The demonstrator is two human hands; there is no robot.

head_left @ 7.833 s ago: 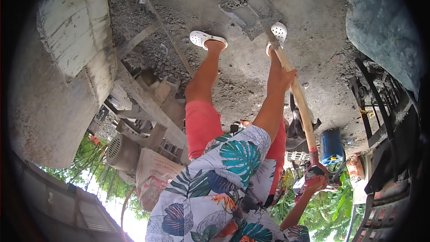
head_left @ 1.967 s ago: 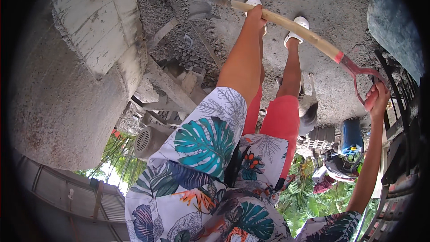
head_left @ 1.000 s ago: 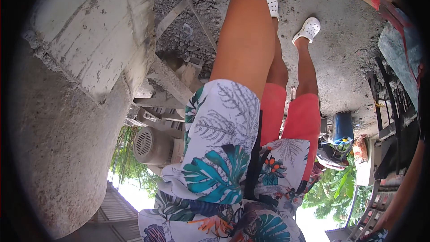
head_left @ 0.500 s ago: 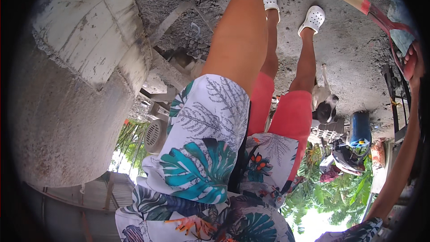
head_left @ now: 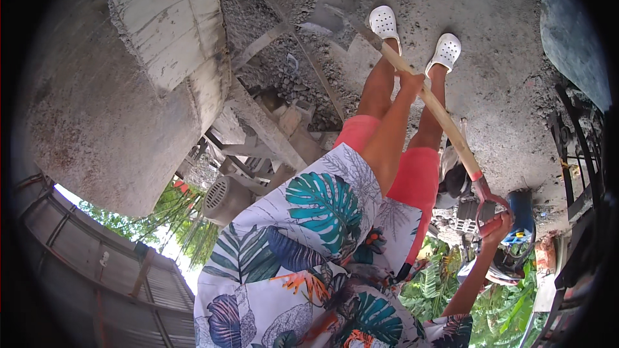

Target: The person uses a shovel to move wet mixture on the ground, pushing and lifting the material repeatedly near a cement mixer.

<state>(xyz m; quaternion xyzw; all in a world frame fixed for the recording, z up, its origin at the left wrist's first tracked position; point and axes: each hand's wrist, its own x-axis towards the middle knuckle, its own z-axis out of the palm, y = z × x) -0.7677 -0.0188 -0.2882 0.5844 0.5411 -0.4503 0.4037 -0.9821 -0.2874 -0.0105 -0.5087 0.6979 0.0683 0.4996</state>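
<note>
A shovel [head_left: 445, 119] with a pale wooden shaft and a red handle slants across in front of my legs. My left hand [head_left: 410, 82] is wrapped round its shaft, a little above the metal end. At the other end, lower right, my right hand [head_left: 496, 226] is closed on the red grip. The grey blade [head_left: 331, 14] is down by the concrete ground, left of my white clogs [head_left: 384, 23]; its far edge blends into the dust. Gravel [head_left: 293, 80] lies on the ground near the blade.
A large cement-crusted drum [head_left: 97, 109] fills the left side, with a vented motor [head_left: 225, 200] beneath it. A dog, partly hidden, is behind my legs. A blue container [head_left: 521, 214] stands at lower right, and a blue-grey rounded object [head_left: 574, 35] at upper right.
The shovel has swung down and left, bringing its blade into view. My left hand has come in from the top edge, and my right hand has moved inward from the right edge.
</note>
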